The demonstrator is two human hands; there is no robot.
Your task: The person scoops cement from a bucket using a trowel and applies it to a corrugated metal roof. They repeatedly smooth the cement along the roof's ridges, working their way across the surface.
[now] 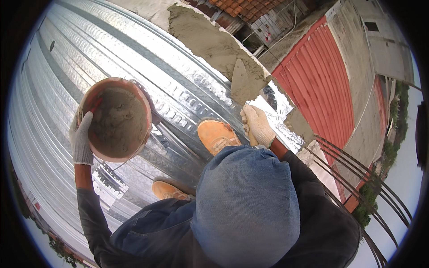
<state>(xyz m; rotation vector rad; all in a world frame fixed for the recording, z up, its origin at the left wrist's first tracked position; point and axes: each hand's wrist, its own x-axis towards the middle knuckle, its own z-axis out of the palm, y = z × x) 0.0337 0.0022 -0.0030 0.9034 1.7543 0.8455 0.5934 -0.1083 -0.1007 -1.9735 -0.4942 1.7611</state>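
Observation:
My left hand [82,139], in a whitish knit glove, grips the rim of a round reddish bucket [117,158] at its left side, thumb over the edge. Wet grey mortar [118,117] lies inside it. In my right hand [258,124], also gloved, is the handle of a pointing trowel [240,75]. Its pointed blade is smeared with mortar and lies over the fresh mortar layer [203,41] along the wall top. The trowel tip points away from me.
Ribbed shiny metal sheeting [49,96] spreads under my feet, at left and ahead. My orange shoes [218,134] stand on it. Several steel bars [357,174] stick out at right. Beyond the wall are a red corrugated panel [317,80] and a tiled roof [246,8], lower down.

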